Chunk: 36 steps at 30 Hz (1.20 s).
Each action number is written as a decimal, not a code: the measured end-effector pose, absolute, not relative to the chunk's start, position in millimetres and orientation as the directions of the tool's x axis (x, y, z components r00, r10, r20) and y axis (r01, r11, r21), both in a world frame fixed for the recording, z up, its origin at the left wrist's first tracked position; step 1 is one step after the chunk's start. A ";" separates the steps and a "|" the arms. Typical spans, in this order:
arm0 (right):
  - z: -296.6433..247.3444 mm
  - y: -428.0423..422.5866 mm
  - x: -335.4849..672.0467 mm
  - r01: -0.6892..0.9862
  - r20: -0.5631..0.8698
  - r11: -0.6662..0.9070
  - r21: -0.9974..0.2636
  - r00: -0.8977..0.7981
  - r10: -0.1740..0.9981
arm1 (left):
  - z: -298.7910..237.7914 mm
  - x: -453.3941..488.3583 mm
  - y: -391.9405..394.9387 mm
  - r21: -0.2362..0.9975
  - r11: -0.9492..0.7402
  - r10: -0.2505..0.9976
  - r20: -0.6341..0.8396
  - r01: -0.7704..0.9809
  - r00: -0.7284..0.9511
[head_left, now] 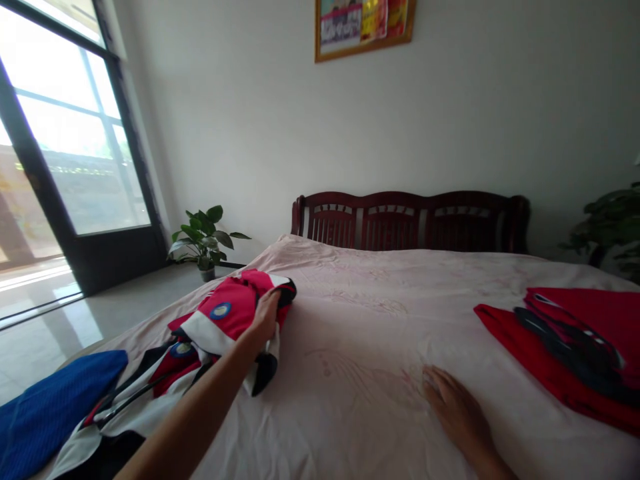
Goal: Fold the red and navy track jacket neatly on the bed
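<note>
Red-and-white garment (237,300) bunched at left side of bed (350,320). Left hand (267,312) pinches its dark edge, presumably keeping loose layers together. Right hand (457,408) empty, fingers loosely extended low at bed; contact unclear. White-and-black clothing (145,405) crowds garment's near side; blue cloth (65,397) beside that. Red stack (505,337) at right, apart from both hands.

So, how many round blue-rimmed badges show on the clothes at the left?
2: the upper badge is on the red-and-white garment in the left hand; the lower badge is on clothing nearer the camera. Folds may hide more.
</note>
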State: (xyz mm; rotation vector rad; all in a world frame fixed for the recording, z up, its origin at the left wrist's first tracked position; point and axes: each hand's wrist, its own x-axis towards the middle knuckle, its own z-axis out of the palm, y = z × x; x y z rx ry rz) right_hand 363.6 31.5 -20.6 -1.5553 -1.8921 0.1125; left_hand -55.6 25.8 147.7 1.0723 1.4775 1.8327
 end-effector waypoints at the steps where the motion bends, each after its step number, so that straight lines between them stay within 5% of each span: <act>1: -15.9 29.3 363.9 0.801 0.409 0.253 -0.542 -0.011 0.912 | 142.0 -26.8 21.2 0.973 -0.231 0.873 0.220 0.029 -0.435; 6: 3.3 13.9 371.3 0.479 0.252 0.080 -0.874 0.306 0.918 | 110.2 83.6 -25.4 0.993 -0.095 0.975 0.106 -0.068 0.195; 8: 4.3 11.0 375.1 0.351 0.223 0.089 -0.932 0.362 0.905 | 101.1 103.0 -42.8 0.997 -0.064 0.812 0.032 0.035 0.583; 10: 1.8 11.7 377.4 0.217 0.197 0.119 -0.969 0.384 0.902 | 94.9 107.9 -52.8 0.955 -0.209 0.716 0.004 0.209 0.698; 14: -4.8 17.9 377.3 0.029 0.145 0.146 -0.989 0.401 0.905 | 84.0 87.1 -51.1 0.618 -0.455 0.880 0.200 0.641 0.431; 19: -8.5 21.7 377.2 0.066 0.161 0.148 -0.987 0.354 0.921 | 56.3 47.9 -41.8 0.338 -0.203 0.970 0.194 0.919 0.143; 36: -4.7 19.3 377.7 0.249 0.235 0.162 -0.955 0.297 0.926 | 27.0 38.8 -42.7 0.254 -0.213 0.961 0.230 0.944 0.155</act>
